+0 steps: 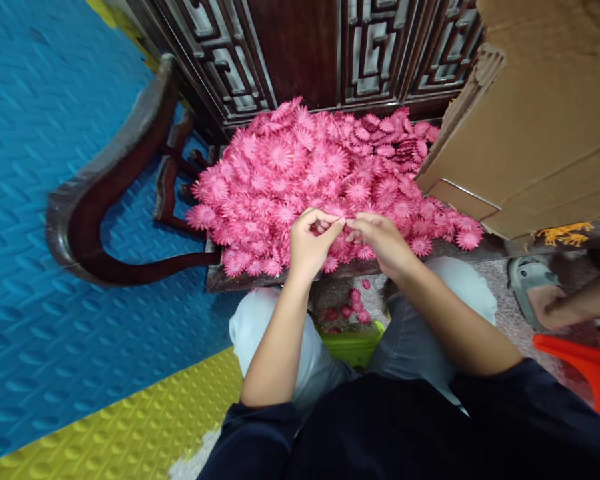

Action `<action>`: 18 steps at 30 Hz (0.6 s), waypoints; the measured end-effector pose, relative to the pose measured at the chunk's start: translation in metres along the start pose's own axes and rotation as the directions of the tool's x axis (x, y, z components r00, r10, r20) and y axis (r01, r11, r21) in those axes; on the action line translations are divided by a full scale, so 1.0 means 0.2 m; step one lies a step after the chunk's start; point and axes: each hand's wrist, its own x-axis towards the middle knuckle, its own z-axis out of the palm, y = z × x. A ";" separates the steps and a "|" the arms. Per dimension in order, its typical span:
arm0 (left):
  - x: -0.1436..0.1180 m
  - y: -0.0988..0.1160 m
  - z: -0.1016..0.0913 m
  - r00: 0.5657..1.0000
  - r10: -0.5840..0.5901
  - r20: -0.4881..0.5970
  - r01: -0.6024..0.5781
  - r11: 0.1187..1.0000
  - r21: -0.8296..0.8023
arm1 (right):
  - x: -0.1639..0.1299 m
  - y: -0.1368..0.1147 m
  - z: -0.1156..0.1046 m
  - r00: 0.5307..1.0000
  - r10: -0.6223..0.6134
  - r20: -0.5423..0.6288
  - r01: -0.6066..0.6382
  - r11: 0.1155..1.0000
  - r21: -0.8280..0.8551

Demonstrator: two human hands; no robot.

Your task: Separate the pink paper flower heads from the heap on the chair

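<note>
While both hands meet over the near edge of the pile of pink fabric flowers (325,180), the left hand (311,245) has its thumb and forefinger drawn together at the top, pinching something small and pink that is too hidden to name for certain, and its other fingers are curled loosely beneath. Touching it fingertip to fingertip, the right hand (380,241) is likewise closed in a pinch on the same small pink piece, its knuckles raised and its wrist angled down toward the person's lap. That pile lies heaped on the seat of a dark carved wooden chair (105,200), filling it from the front edge back to the fretwork backrest, and the chair's curved armrest sweeps round to the left of the pile. Just to the right of the pile, touching its edge, leans a brown cardboard box (535,120). Below the pile's front edge, between the person's knees in pale trousers, a few loose flowers (353,308) lie on the speckled floor above a green plastic stool (353,343). Left of the pile spreads a blue foam mat (40,200), with a yellow foam mat (130,427) adjoining it nearer the person. Far right of the pile, another person's foot (550,308) rests in a grey sandal beside an orange plastic object (585,367).
</note>
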 end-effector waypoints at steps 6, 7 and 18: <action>0.01 -0.01 0.00 0.993 -0.109 0.046 0.115 0.980 -0.163 | -0.01 -0.02 0.00 1.000 -0.010 -0.014 0.011 0.998 0.054; 0.02 -0.01 0.00 0.991 -0.121 0.048 0.128 0.977 -0.172 | -0.01 -0.02 0.00 1.000 -0.006 -0.023 0.008 0.998 0.066; 0.01 -0.01 0.00 0.984 -0.164 0.073 0.173 0.976 -0.134 | -0.01 -0.03 0.00 0.999 0.036 -0.028 -0.034 0.997 0.063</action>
